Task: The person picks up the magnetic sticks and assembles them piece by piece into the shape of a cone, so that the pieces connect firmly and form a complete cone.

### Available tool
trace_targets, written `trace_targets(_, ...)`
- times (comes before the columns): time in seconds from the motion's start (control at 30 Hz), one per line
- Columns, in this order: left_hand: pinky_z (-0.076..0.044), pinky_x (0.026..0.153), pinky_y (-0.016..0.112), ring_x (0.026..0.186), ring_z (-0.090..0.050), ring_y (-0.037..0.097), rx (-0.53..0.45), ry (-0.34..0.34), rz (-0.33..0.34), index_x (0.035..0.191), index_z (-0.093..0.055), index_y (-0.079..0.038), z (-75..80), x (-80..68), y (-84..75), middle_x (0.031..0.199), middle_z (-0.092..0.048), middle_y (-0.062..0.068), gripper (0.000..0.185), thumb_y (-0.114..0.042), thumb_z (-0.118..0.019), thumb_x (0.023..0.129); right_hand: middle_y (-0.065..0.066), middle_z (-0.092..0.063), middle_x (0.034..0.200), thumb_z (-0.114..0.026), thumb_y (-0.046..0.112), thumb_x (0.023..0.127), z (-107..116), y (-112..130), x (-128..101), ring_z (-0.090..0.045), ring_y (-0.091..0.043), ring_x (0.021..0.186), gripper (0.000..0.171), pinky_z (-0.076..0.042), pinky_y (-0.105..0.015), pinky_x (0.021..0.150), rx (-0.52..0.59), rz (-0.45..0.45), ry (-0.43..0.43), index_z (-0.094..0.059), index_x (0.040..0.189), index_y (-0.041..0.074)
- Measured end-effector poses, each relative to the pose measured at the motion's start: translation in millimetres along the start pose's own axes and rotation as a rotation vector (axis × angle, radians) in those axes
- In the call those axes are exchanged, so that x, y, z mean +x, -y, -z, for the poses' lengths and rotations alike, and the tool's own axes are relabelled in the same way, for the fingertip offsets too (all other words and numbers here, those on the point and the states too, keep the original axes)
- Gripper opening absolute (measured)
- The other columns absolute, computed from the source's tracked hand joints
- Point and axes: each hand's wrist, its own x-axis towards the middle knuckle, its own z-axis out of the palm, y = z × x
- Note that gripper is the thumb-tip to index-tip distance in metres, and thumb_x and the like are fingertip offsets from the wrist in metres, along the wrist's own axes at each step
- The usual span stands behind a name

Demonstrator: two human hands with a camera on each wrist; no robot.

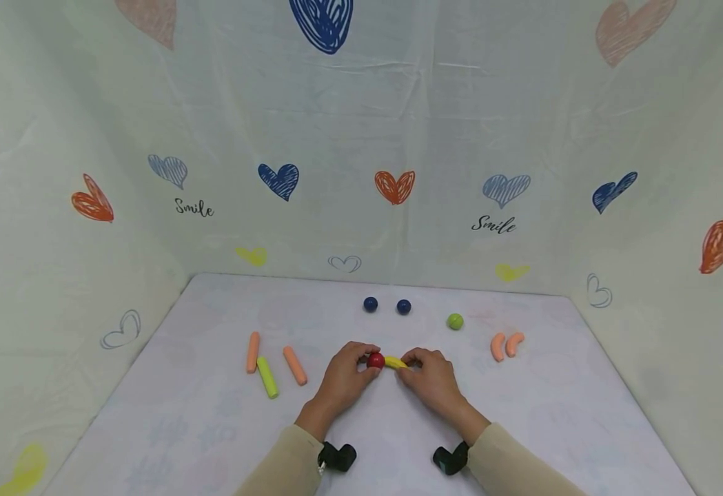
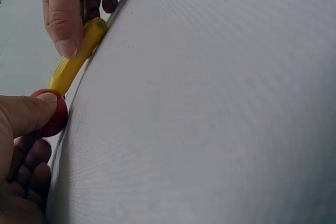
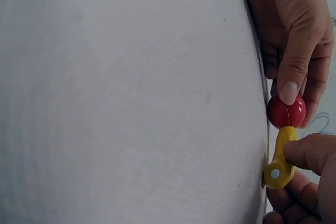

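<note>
Near the middle of the table, my left hand (image 1: 344, 377) pinches a red ball (image 1: 375, 360) between thumb and fingers. My right hand (image 1: 433, 382) pinches a curved yellow piece (image 1: 393, 362), whose left end meets the ball. In the left wrist view the yellow piece (image 2: 71, 66) touches the red ball (image 2: 55, 116), partly hidden by my thumb. The right wrist view shows a pale round spot on the free end of the yellow piece (image 3: 283, 150), while the red ball (image 3: 287, 112) has a thin seam.
Two orange sticks (image 1: 253, 352) and a yellow-green stick (image 1: 267, 377) lie to the left. Two dark blue balls (image 1: 370, 304) and a green ball (image 1: 455, 321) sit farther back. Two curved orange pieces (image 1: 497, 347) lie to the right. A heart-printed sheet (image 1: 448, 138) hangs behind the table.
</note>
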Motion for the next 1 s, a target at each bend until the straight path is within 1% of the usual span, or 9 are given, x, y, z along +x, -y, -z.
trace_targets(0.2,-0.056,0.103,0.043,0.118,-0.066,0.020,-0.020,-0.006,0.004,0.133,-0.072,-0.016,0.0,-0.2,-0.6,0.128,-0.066,0.002,0.039,-0.014,-0.080,0.095,0.002,-0.075,0.098,-0.081,0.023,0.090,1.4,1.2,-1.7,-0.059,-0.019,0.095,0.016,-0.043,-0.047,0.089,-0.016,0.013,0.009,-0.078,0.102,0.013)
trace_targets(0.47,-0.056,0.103,0.043,0.117,-0.066,0.020,-0.021,-0.003,-0.014,0.133,-0.072,-0.015,0.5,-0.2,-0.4,0.127,-0.066,0.002,0.039,-0.013,-0.080,0.094,0.003,-0.074,0.096,-0.080,0.023,0.090,-0.7,1.6,-2.2,-0.058,-0.019,0.094,0.014,-0.043,-0.045,0.088,-0.020,0.004,0.011,-0.078,0.101,0.014)
trace_targets(0.57,-0.055,0.104,0.043,0.118,-0.066,0.020,-0.021,0.001,-0.007,0.133,-0.072,-0.016,0.6,0.3,0.1,0.127,-0.066,0.001,0.039,-0.014,-0.079,0.095,0.004,-0.073,0.096,-0.080,0.024,0.091,-1.4,0.9,-2.7,-0.058,-0.018,0.095,0.013,-0.042,-0.045,0.089,-0.017,-0.004,0.017,-0.078,0.101,0.015)
trace_targets(1.0,-0.056,0.103,0.042,0.116,-0.066,0.018,-0.006,0.002,0.000,0.133,-0.072,-0.017,0.5,0.7,0.8,0.125,-0.067,0.000,0.039,-0.015,-0.080,0.095,0.005,-0.073,0.095,-0.079,0.024,0.090,-1.4,-1.7,-3.0,-0.057,-0.017,0.094,0.013,-0.043,-0.046,0.087,-0.028,0.018,0.011,-0.078,0.100,0.015)
